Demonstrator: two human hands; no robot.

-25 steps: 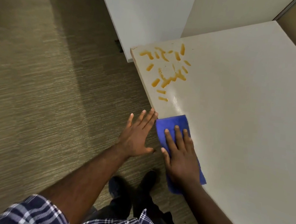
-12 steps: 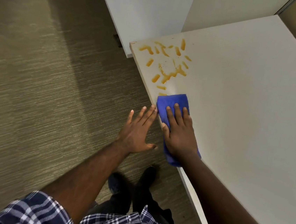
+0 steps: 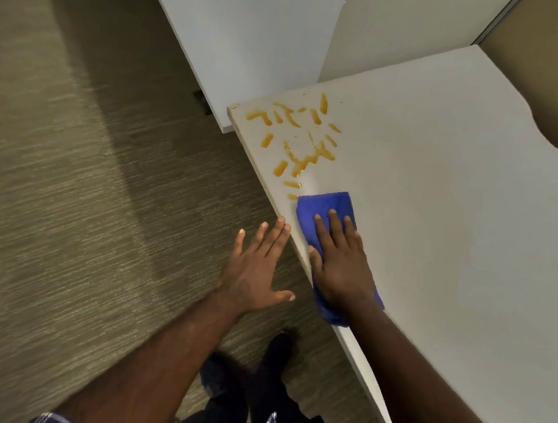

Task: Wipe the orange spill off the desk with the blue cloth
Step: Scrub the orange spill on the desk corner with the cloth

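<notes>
Orange spill streaks cover the near-left corner of the white desk. A folded blue cloth lies flat by the desk's left edge, its far end touching the lowest streaks. My right hand presses flat on the cloth, fingers spread, and hides its middle. My left hand hovers open, palm down, just left of the desk edge over the floor, holding nothing.
A white cabinet panel stands beyond the desk corner, and a white partition backs the desk. Brown carpet fills the left. My dark shoes stand beside the desk edge. The desk's far right edge curves.
My right hand has slid the cloth forward along the desk edge until it reaches the lowest orange streaks. My left hand has stayed beside the desk edge.
</notes>
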